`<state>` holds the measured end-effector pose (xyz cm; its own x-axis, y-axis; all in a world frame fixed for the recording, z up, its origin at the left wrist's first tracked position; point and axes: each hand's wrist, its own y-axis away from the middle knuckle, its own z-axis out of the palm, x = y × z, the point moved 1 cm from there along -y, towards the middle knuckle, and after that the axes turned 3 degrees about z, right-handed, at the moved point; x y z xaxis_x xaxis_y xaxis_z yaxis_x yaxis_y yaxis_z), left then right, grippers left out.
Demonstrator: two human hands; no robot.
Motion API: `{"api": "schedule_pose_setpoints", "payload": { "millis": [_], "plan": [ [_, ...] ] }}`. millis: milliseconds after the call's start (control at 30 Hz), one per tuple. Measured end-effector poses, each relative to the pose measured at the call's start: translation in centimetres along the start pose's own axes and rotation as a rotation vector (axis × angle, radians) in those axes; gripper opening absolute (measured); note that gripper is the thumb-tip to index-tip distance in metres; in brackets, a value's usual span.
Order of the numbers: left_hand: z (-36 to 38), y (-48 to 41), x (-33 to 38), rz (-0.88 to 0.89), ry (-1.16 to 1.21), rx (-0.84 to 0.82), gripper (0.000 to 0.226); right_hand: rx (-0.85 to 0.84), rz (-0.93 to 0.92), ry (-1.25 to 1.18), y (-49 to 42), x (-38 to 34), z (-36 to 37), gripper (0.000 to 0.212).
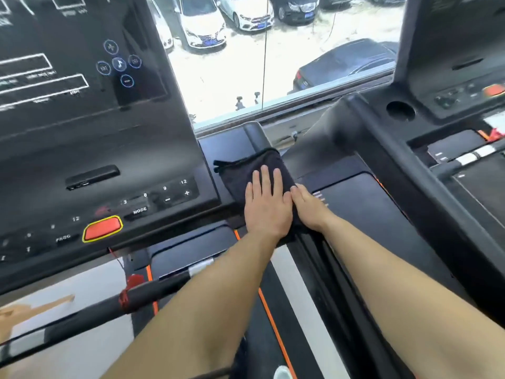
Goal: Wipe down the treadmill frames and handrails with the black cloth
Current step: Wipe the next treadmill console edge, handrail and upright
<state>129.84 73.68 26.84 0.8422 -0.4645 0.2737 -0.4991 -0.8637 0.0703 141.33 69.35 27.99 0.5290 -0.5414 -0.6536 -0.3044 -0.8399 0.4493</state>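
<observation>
The black cloth (247,172) lies draped over the top of the black handrail arm (255,132) at the right side of the left treadmill's console (82,149). My left hand (266,207) lies flat on the cloth with its fingers straight and close together, pressing it onto the rail. My right hand (308,206) sits right beside it, touching it, with the fingers curled down over the cloth's right edge and the rail's side. The part of the rail under the cloth and hands is hidden.
A second treadmill (426,110) stands close on the right, with a cup hole and its own console. An orange stop button (102,228) sits on the left console's front. A window (273,64) ahead overlooks parked cars. The running belt (276,310) is below my arms.
</observation>
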Motion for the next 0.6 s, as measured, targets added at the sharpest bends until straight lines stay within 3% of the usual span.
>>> {"api": "schedule_pose_setpoints", "payload": {
  "millis": [233, 367, 467, 600],
  "plan": [
    [-0.4, 7.0, 5.1, -0.135, 0.17, -0.173, 0.056, -0.012, 0.055, -0.416, 5.7, 3.1, 0.6, 0.033],
    [-0.8, 3.3, 4.1, -0.295, 0.289, -0.237, 0.049, -0.067, 0.123, -0.548, 2.1, 3.3, 0.8, 0.062],
    [-1.1, 1.2, 3.1, -0.457, 0.531, -0.341, 0.067, -0.031, 0.083, -0.318, 1.0, 1.4, 0.6, 0.07],
    [-0.9, 0.0, 1.7, -0.473, 0.58, -0.41, 0.063, 0.061, 0.03, 0.003, 3.7, 0.0, 0.9, 0.069]
  ]
}}
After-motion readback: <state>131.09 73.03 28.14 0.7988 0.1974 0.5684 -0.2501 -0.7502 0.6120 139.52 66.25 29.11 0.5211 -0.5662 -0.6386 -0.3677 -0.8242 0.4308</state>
